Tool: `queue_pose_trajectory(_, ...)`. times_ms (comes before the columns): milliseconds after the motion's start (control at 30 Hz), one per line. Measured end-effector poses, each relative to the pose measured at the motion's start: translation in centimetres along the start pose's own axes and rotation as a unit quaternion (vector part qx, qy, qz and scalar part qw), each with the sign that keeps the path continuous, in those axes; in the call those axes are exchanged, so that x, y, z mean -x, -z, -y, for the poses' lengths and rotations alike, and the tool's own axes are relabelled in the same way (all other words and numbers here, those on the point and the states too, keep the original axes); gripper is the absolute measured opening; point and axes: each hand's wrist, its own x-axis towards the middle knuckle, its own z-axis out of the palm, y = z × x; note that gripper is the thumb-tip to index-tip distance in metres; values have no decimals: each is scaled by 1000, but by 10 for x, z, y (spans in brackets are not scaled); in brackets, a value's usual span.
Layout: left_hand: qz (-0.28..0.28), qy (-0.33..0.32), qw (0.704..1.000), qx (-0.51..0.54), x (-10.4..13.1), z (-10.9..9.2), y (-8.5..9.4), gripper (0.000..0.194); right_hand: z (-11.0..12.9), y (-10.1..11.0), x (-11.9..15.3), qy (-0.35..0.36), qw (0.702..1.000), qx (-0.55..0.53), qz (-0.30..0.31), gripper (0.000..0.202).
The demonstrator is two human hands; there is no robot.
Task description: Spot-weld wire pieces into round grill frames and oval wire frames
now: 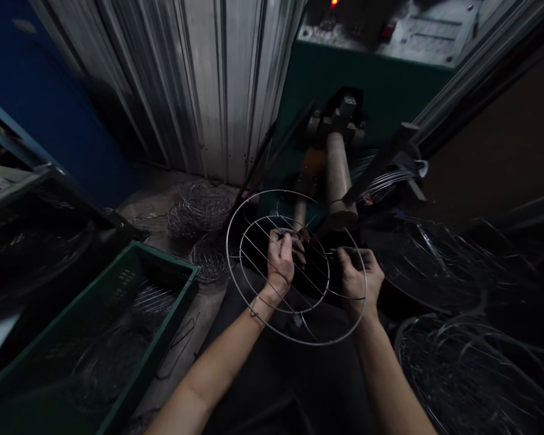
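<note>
A round wire rack (pixel 294 312) hangs tilted in front of me, with an outer ring, a smaller inner ring and thin parallel bars across the inner one. Within the inner ring, my left hand (pixel 281 260) is closed on the rack's wires, fingers curled. On the right side, my right hand (pixel 361 278) pinches the rack near the gap between the two rings, the outer ring crossing in front of the hand. Exactly which wires the fingertips hold is hard to see. Just beyond the rack are the metal cylindrical arms (pixel 339 169) of a green machine (pixel 294 90).
A green crate (pixel 149 338) at the left holds wire racks. Tangled wire pieces (pixel 199 211) lie on the floor behind it. More wire heaps (pixel 457 368) fill the right side. A corrugated metal wall (pixel 199 78) stands behind, and a red light (pixel 334 3) glows on the machine.
</note>
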Motion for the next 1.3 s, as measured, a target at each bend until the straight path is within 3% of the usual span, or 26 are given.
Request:
queue_pose_trajectory(133,-6,-5,999,-36,-2,-3,1,19,-4,-2,-1,-30,999,-8,15,32)
queue_pose_trajectory(400,-10,0,999,-38,-13,-15,13,20,-2,-17,2,-12,999,-10,38,30)
queue_pose_trajectory(800,-7,-18,1000,-20,-24,-4,12,23,-2,-25,-9,-1,999,-16,29,30)
queue_pose_trajectory(1100,-12,-16,1000,-13,-27,-6,14,20,-11,-29,-10,5,997,-58,46,25)
queue_pose_trajectory(1200,11,-21,1000,-13,-28,-7,14,19,-10,-24,-11,-14,993,-84,77,25)
queue_pose_trajectory(1300,17,-29,999,-24,-29,-5,16,18,-12,0,-6,-42,991,-58,109,36)
